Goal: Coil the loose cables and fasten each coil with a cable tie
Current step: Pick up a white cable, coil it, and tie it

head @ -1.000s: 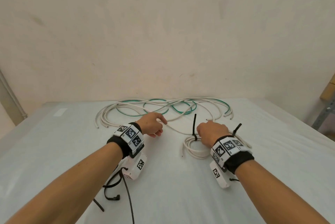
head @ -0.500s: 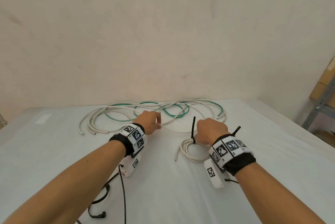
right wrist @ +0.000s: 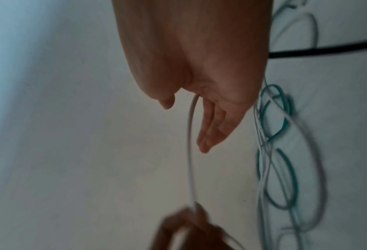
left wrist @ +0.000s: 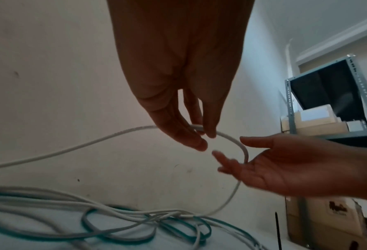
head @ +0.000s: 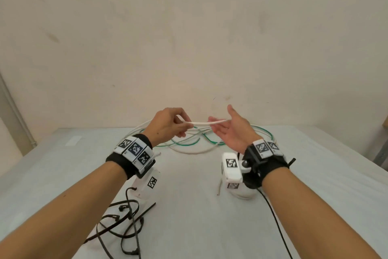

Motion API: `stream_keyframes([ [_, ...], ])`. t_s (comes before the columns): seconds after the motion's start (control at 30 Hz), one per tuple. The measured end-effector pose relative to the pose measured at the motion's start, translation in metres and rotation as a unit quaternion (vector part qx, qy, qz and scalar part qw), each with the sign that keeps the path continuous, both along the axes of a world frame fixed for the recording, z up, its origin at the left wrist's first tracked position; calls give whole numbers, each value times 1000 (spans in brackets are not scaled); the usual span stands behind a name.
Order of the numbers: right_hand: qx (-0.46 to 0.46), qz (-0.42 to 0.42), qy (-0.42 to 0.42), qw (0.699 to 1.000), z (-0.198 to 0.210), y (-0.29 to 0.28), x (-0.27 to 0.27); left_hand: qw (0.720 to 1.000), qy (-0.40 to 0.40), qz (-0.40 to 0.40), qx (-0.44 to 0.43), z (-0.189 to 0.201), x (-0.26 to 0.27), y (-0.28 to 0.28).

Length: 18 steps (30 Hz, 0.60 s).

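Observation:
My left hand (head: 184, 127) is raised above the table and pinches a white cable (head: 201, 122) near its end between thumb and fingertips. The cable runs across to my right hand (head: 225, 130), which is open, palm up, with the cable lying between thumb and fingers. The left wrist view shows the pinch (left wrist: 201, 135) and the cable looping over the open right palm (left wrist: 285, 165). A tangle of white and green cables (head: 189, 143) lies on the table behind. A white coil (head: 243, 194) sits mostly hidden under my right wrist. Loose black cable ties (head: 147, 210) lie at the lower left.
The white table (head: 189, 206) meets a bare wall at the back. A metal shelf with cardboard boxes (left wrist: 327, 118) stands to the right. Black camera leads (head: 275, 223) trail from both wrists over the near part of the table.
Both hands rose from the table. My right hand let go of the tied coil and opened palm up. My left hand lifted a white cable end toward it.

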State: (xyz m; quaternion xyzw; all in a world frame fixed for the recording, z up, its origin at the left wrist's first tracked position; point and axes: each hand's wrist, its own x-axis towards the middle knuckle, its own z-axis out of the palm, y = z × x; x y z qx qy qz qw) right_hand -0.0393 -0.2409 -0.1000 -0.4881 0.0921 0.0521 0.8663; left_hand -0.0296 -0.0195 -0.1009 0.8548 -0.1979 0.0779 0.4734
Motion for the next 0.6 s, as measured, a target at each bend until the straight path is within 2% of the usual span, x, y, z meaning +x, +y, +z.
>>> stream_keyframes([
  [0.03, 59, -24, -2, 998, 4, -3, 6, 999, 20, -7, 35, 0, -4, 6],
  [0.1, 100, -57, 2, 993, 13, -6, 13, 994, 58, -11, 94, -1, -7, 19],
  [0.3, 51, -80, -20, 995, 28, -13, 16, 981, 132, 50, 134, -6, -2, 56],
  [0.4, -61, -32, -22, 997, 31, -6, 8, 985, 118, 75, 102, -6, 2, 55],
  [0.47, -174, 9, -14, 985, 33, 5, -1, 990, 104, 91, 20, -3, 2, 46],
  [0.53, -307, 42, -14, 951, 35, 17, -9, 989, 56, 124, -54, 3, 2, 38],
  [0.6, -406, 53, -24, 912, 37, 27, -14, 986, 15, 143, -89, 8, 1, 31],
])
